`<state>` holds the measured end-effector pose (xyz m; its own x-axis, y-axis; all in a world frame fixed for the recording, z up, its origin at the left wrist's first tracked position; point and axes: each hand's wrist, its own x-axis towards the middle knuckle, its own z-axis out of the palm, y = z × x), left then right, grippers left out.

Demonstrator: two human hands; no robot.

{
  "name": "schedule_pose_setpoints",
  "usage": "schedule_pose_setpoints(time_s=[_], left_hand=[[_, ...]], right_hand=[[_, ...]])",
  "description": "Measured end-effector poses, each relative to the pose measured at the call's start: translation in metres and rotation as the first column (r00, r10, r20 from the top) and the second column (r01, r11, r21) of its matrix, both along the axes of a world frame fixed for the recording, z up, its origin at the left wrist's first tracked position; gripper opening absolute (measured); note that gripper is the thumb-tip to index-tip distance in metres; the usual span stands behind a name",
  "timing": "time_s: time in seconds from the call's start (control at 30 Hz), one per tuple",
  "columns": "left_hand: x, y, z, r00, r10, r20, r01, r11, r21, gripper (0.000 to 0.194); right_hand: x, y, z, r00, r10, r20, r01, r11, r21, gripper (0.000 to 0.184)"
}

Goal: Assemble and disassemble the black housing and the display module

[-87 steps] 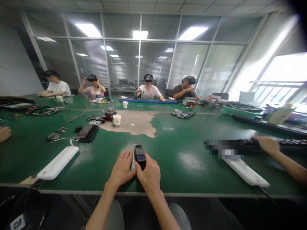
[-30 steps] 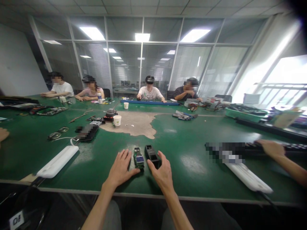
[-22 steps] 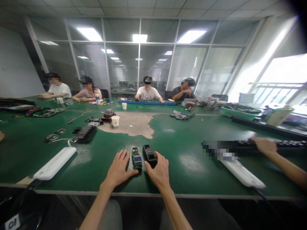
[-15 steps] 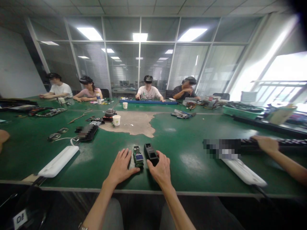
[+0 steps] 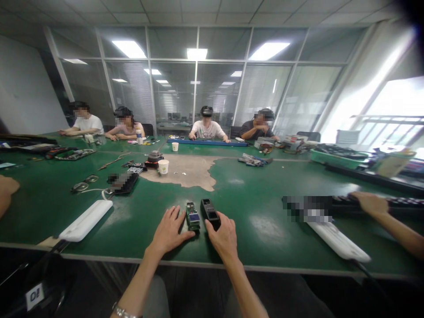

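A small green circuit board (image 5: 192, 216) with a blue screen lies on the table in front of me. My left hand (image 5: 169, 229) rests beside it, fingers stretched out and thumb at the board's near end; whether the thumb touches it I cannot tell. Just to the right of the board is a black plastic casing (image 5: 208, 209) with openings in its top. My right hand (image 5: 224, 234) grips the near end of this casing between thumb and fingers, hiding part of its side.
White power strips lie on the green table at left (image 5: 86, 221) and right (image 5: 338, 240). Paper cups (image 5: 163, 167), eyeglasses (image 5: 80, 187), gloves (image 5: 254, 160) and a green basket (image 5: 338, 158) stand farther off. A co-worker's hand (image 5: 371, 205) is at right; several people sit opposite.
The whole view has shifted slightly. Both hands, the board and the casing keep nearly the same places relative to each other.
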<state>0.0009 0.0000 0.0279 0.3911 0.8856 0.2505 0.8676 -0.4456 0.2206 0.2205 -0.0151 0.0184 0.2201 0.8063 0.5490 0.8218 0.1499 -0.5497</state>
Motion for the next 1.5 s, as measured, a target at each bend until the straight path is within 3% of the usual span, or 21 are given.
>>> schedule_pose_setpoints(time_s=[0.23,0.4,0.63,0.87,1.17,1.33,1.5], left_hand=[[0.0,0.001,-0.001,1.0,0.005,0.008,-0.005,1.0,-0.005,0.086],[0.0,0.001,-0.001,1.0,0.007,0.016,-0.007,1.0,0.006,0.084],[-0.001,0.002,-0.002,1.0,-0.008,-0.005,0.008,1.0,0.029,0.076],[-0.002,0.005,-0.006,0.999,0.003,-0.033,-0.003,1.0,0.005,0.08],[-0.001,0.003,-0.008,1.0,0.015,-0.02,-0.015,1.0,0.005,0.082],[-0.002,0.005,-0.009,1.0,0.006,-0.026,-0.007,1.0,-0.005,0.08],[0.0,0.004,-0.006,0.999,0.012,-0.035,-0.012,1.0,-0.014,0.076]], right_hand=[[-0.02,-0.008,0.031,0.981,-0.013,-0.192,0.021,0.999,0.04,0.049],[-0.045,-0.01,0.049,0.988,0.037,-0.149,-0.032,0.999,0.034,0.043],[-0.061,-0.011,0.042,0.999,0.02,-0.045,-0.02,1.0,0.002,0.037],[-0.067,-0.016,0.038,0.999,0.006,0.05,-0.004,0.999,-0.032,0.034],[-0.063,-0.022,0.02,0.999,0.014,0.048,-0.01,0.996,-0.094,0.044],[-0.065,-0.021,0.018,0.999,-0.007,0.04,0.01,0.997,-0.074,0.059],[-0.065,-0.02,0.019,0.999,0.016,0.039,-0.013,0.996,-0.085,0.039]])
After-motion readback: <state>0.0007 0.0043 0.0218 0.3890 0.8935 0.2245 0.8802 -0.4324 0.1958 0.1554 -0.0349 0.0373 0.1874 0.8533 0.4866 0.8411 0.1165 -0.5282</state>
